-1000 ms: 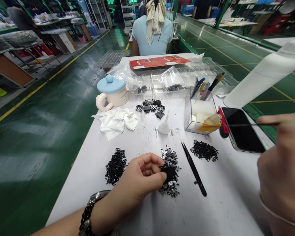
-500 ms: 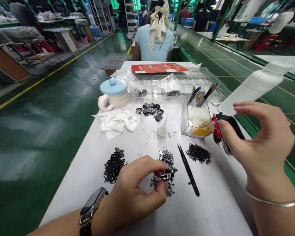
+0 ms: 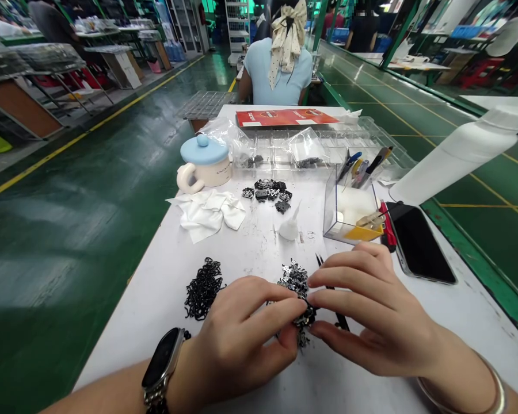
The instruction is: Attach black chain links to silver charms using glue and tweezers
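Note:
Between the thumb and fingers of my left hand (image 3: 254, 330) is a small black-and-metal part (image 3: 304, 315), partly hidden by the fingertips. My right hand (image 3: 371, 313) comes at it from the right, thumb and fingertips curled round its other side. Just behind and under the part lies a pile of small silver and black metal pieces (image 3: 294, 276). Black tweezers (image 3: 342, 321) lie on the table, mostly covered by my right hand. Left of my left hand is a heap of small black hook-shaped pieces (image 3: 202, 290).
Farther back are several similar black parts (image 3: 267, 191), a white nozzle-tipped bottle (image 3: 289, 229), a white cloth (image 3: 209, 213) and a lidded mug (image 3: 206, 164). To the right stand a clear box of pens (image 3: 354, 213), a phone (image 3: 423, 244) and a white bottle (image 3: 461, 155). A person sits ahead.
My right hand has come down and left from beside the phone to the part in my left hand, now covering the right-hand black heap and much of the tweezers. The view has shifted slightly.

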The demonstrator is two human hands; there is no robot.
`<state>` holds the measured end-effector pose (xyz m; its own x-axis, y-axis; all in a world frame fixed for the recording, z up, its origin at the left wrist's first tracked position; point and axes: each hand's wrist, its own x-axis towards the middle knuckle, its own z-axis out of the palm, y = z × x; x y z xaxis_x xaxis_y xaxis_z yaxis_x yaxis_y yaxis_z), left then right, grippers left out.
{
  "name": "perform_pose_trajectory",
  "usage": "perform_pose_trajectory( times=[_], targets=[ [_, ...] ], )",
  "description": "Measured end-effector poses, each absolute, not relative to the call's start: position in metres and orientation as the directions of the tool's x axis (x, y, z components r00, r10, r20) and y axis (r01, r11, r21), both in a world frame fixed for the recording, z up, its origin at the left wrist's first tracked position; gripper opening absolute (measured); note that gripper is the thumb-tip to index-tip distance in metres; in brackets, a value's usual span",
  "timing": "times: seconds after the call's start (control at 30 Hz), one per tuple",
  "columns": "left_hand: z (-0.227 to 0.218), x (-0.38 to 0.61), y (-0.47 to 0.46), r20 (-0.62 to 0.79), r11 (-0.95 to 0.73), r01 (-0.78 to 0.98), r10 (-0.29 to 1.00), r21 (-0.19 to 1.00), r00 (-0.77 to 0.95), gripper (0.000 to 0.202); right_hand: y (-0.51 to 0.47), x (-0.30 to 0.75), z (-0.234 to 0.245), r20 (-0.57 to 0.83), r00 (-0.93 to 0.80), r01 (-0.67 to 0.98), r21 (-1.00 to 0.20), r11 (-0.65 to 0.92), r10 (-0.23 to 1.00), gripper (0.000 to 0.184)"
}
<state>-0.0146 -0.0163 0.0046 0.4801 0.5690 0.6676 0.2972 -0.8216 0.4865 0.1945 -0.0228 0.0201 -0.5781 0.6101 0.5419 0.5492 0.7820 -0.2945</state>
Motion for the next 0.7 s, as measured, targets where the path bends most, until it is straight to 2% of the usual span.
perform_pose_trajectory(
  times=[0.23, 0.4, 0.7],
  targets=[
    [0.005, -0.015, -0.016, 0.64, -0.823, 0.36, 0.568, 0.439, 0.517, 0.027, -0.022, 0.192, 0.014, 0.507, -0.585, 0.556, -0.318, 0.768, 0.633, 0.015],
    [0.005, -0.015, -0.017, 0.663, -0.822, 0.392, 0.567, 0.413, 0.489, 0.025, -0.02, 0.19, 0.011, 0.478, -0.596, 0.548, -0.344, 0.762, 0.645, 0.014],
    [0.003, -0.019, -0.02, 0.755, -0.866, 0.328, 0.493, 0.377, 0.433, 0.04, -0.02, 0.183, 0.003, 0.512, -0.565, 0.556, -0.343, 0.757, 0.647, 0.017]
  ],
)
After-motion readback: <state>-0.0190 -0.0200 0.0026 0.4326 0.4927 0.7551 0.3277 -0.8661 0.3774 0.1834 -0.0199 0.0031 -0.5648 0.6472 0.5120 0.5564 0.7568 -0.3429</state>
